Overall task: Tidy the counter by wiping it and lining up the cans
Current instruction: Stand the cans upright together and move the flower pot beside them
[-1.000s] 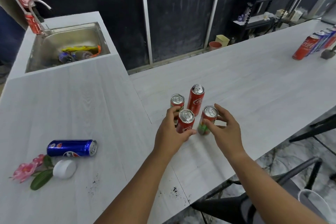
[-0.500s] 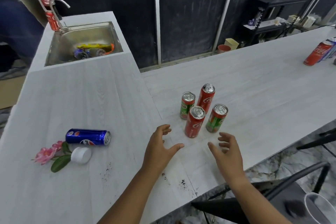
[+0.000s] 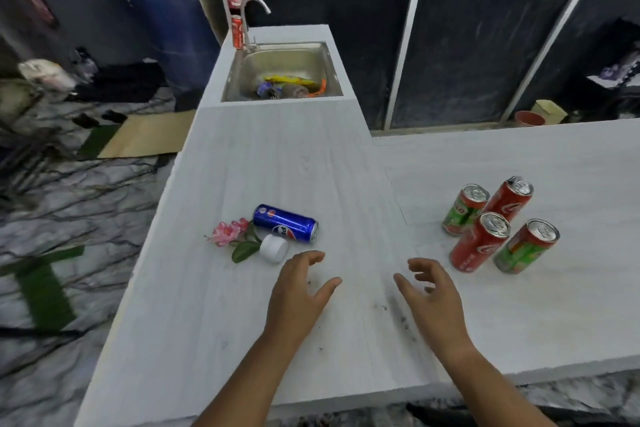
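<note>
Over the pale counter (image 3: 263, 156) both arms reach forward, left hand (image 3: 298, 291) and right hand (image 3: 433, 295) hovering loosely spread, holding nothing.

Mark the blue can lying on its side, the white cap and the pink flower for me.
blue can (image 3: 284, 222): head view, middle of its side wall.
white cap (image 3: 273, 248): head view, centre of its top.
pink flower (image 3: 227, 233): head view, on the petals.
</note>
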A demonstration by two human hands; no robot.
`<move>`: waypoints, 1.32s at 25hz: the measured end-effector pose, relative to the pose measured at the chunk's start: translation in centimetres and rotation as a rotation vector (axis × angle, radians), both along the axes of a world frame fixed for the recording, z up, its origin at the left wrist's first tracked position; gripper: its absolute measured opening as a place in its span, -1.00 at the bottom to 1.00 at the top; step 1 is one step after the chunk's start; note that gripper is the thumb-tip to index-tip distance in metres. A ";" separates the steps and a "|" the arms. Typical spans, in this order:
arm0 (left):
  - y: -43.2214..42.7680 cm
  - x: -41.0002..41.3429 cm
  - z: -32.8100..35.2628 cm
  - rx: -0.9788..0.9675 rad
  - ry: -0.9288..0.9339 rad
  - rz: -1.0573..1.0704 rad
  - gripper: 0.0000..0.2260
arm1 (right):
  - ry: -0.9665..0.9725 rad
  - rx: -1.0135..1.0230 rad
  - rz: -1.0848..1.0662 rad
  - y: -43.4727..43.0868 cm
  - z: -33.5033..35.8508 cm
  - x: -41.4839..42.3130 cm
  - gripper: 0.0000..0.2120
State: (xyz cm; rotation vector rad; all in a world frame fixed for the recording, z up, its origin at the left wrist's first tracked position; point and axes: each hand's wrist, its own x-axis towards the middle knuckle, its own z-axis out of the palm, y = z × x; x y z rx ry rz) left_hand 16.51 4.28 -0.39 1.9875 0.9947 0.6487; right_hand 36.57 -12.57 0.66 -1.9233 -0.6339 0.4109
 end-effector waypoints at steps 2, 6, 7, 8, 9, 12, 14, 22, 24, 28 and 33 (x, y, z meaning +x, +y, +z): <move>1.1 -2.6 -0.3 0.059 0.030 0.051 -0.56 | -0.003 0.002 0.067 2.4 0.6 -0.8 -0.71; 4.3 -9.8 -1.9 0.150 0.142 0.167 -0.58 | -0.050 -0.037 0.247 9.0 1.4 -3.2 -0.66; 5.1 -11.1 -2.4 0.180 0.163 0.167 -0.60 | -0.058 -0.046 0.269 10.5 1.5 -3.4 -0.62; 5.7 -12.0 -2.8 0.204 0.179 0.160 -0.62 | -0.062 -0.056 0.288 11.9 1.4 -3.6 -0.57; 6.2 -12.6 -3.1 0.224 0.192 0.157 -0.64 | -0.060 -0.071 0.314 13.3 1.3 -3.7 -0.50; 6.9 -13.0 -3.9 0.273 0.196 0.158 -0.69 | -0.023 -0.134 0.396 16.6 0.8 -3.8 -0.25; 7.1 -13.0 -4.1 0.293 0.179 0.157 -0.71 | -0.010 -0.162 0.424 18.0 0.2 -3.8 -0.19; 7.4 -13.0 -4.5 0.313 0.166 0.146 -0.71 | 0.021 0.018 0.289 17.2 -0.6 -3.5 -0.47; 7.4 -12.9 -4.5 0.311 0.170 0.145 -0.71 | 0.041 0.089 0.242 16.2 0.2 -3.2 -0.50; 6.8 -12.7 -4.2 0.312 0.166 0.161 -0.68 | 0.031 0.191 0.148 14.0 2.0 -2.1 -0.47; 4.3 -8.8 -3.2 0.229 0.123 0.108 -0.70 | 0.082 0.300 0.073 10.2 3.3 -0.8 -0.44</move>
